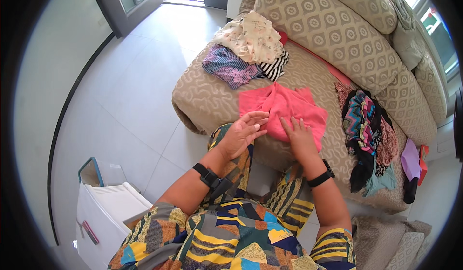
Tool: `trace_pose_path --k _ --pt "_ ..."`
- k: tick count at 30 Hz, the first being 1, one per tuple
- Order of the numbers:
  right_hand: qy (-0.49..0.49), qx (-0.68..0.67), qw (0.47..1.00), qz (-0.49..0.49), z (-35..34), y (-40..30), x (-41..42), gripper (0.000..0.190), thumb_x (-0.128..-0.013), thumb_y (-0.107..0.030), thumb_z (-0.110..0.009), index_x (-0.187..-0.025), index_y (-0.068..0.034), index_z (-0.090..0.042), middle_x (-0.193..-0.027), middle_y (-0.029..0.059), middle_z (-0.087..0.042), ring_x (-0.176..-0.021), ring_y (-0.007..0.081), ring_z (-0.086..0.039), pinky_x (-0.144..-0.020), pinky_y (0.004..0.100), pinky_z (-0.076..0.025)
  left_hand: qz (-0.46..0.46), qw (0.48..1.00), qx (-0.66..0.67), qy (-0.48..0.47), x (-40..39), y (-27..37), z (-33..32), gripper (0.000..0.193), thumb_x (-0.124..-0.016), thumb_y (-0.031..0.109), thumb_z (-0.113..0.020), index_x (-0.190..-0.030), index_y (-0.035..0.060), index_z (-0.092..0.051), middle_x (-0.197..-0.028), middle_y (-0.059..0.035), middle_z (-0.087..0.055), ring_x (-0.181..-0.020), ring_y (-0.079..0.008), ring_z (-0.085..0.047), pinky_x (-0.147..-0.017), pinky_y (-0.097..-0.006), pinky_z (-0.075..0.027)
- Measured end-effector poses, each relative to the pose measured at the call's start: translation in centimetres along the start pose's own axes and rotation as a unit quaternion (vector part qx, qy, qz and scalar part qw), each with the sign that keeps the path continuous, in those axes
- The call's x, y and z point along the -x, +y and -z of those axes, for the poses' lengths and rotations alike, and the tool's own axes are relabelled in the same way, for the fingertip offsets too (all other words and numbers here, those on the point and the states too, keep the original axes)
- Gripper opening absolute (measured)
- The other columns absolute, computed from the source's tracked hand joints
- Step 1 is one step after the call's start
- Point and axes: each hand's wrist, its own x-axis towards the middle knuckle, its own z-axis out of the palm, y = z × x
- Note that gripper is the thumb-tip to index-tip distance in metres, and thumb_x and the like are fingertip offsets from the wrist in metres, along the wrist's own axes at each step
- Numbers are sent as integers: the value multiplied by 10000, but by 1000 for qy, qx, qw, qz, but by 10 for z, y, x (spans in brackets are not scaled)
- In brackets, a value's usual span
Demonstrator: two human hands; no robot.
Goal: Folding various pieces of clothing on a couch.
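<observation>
A bright pink garment (289,103) lies bunched and partly folded on the patterned sofa seat (202,105) in front of my knees. My right hand (302,138) rests on its near part, fingers spread and palm down. At the garment's near left edge is my left hand (246,132), turned on its side with the fingers loosely apart; whether it touches the cloth I cannot tell. Neither hand grips anything. Just beyond the pink cloth sits a pile with a cream floral garment (251,36) on top, a blue and pink garment (231,67) beneath and a black-and-white striped one (275,66).
To the right, a heap of mixed clothes (365,125) lies on the seat, with a lavender cloth (411,159) at the sofa's end. Large back cushions (322,34) line the far side. A white cabinet (101,223) stands at lower left. An open door (130,2) is at the back.
</observation>
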Motion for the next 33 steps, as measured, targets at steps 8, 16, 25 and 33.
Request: trace_pose_path --k 8,16,25,33 --pt "-44 -328 943 19 50 37 -5 630 -815 18 -550 -1417 -149 -478 -1313 212 -583 -1242 324 -552 -1000 372 -465 -5 999 52 -8 1 4 4 395 -978 93 -544 -1356 38 -445 -1398 -137 -488 -1329 -258 -452 -1086 -465 -409" --pt "-29 -740 658 -137 65 89 -8 405 -935 -58 -553 -1337 -28 -520 -1188 84 -644 -1040 197 -649 -918 324 -516 -1 991 126 -33 -2 8 9 378 -987 133 -541 -1345 51 -454 -1315 -141 -549 -1253 -265 -529 -1060 -468 -441" --pt "167 -737 622 -207 123 132 -75 338 -968 -188 -574 -1233 21 -562 -1146 120 -655 -979 216 -667 -845 354 -548 27 987 152 -33 -4 5 10 360 -996 139 -520 -1341 61 -449 -1269 -123 -570 -1223 -244 -542 -1029 -418 -461" --pt "267 -248 930 -53 171 12 -181 489 -897 -281 -645 -1271 16 -539 -1099 279 -648 -1069 413 -611 -852 447 -498 34 986 159 -37 -3 4 15 360 -1004 159 -518 -1347 70 -452 -1282 -134 -570 -1229 -260 -544 -1048 -448 -451"
